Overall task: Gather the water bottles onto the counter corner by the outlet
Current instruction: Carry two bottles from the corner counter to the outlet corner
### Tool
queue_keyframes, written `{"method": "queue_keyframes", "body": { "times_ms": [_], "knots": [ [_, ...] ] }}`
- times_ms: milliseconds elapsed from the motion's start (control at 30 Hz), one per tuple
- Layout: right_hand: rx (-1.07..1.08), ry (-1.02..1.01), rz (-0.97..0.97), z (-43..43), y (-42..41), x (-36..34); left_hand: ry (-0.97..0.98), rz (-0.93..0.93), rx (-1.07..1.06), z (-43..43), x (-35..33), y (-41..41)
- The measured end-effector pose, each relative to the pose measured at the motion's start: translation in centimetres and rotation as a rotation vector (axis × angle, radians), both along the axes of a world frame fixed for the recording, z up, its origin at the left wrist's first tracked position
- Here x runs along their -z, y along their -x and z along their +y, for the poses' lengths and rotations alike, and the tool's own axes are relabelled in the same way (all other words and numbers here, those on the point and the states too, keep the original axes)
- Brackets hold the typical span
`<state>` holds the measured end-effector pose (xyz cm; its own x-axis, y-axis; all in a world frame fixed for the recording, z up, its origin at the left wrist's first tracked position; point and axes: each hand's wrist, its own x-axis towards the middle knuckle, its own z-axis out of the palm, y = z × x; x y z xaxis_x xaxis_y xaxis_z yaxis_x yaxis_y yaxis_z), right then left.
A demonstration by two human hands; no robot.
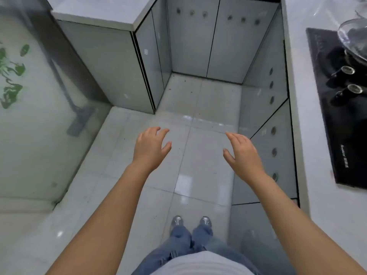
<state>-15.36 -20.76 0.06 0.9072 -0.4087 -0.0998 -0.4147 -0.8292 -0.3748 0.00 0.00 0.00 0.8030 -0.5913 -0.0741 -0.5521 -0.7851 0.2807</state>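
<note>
Left grip: the left grip [151, 149] is empty, with fingers spread and loosely curved; it hovers in the air above the floor [198, 161].
Right grip: the right grip [245, 155] is empty and relaxed with the thumb out; it is level with the left and well apart from it.
Below the grips: pale floor tiles; two shoes [190, 221] point forward.
Right side: the tabletop [309, 116] carries a black cooktop [337, 120] with a glass bowl [353, 34] on it.
Far side: grey cabinet doors [190, 42]; a second tabletop section [95, 10] at upper left.
Task thing, location: no water bottles are in view, and the outlet is not in view either.
Task status (judgement): gathering has not begun in this view; the bottles must first be located.
Handling (judgement): a full bottle is likely moderately heavy and an empty one light. Thin plastic walls would flex under pressure, and a smooth or wet surface may slip.
Hold point (judgement): wrap the fingers round the mid-body, below the shoulder, and squeeze lightly. Set each bottle down upright.
</note>
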Motion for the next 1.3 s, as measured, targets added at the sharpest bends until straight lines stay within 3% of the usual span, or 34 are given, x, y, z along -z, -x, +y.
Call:
{"method": "queue_keyframes", "body": {
  "times_ms": [567,1300],
  "knots": [
    [0.045,0.01,-0.147,-1.2,-7.1,-1.9,0.078,-0.008,0.02,-2.0,-0.1,-6.9],
    [-0.055,0.056,-0.151,-25.4,-28.5,-3.8,0.1,-0.07,-0.127,-23.5,-1.5,-26.9]
  ]
}}
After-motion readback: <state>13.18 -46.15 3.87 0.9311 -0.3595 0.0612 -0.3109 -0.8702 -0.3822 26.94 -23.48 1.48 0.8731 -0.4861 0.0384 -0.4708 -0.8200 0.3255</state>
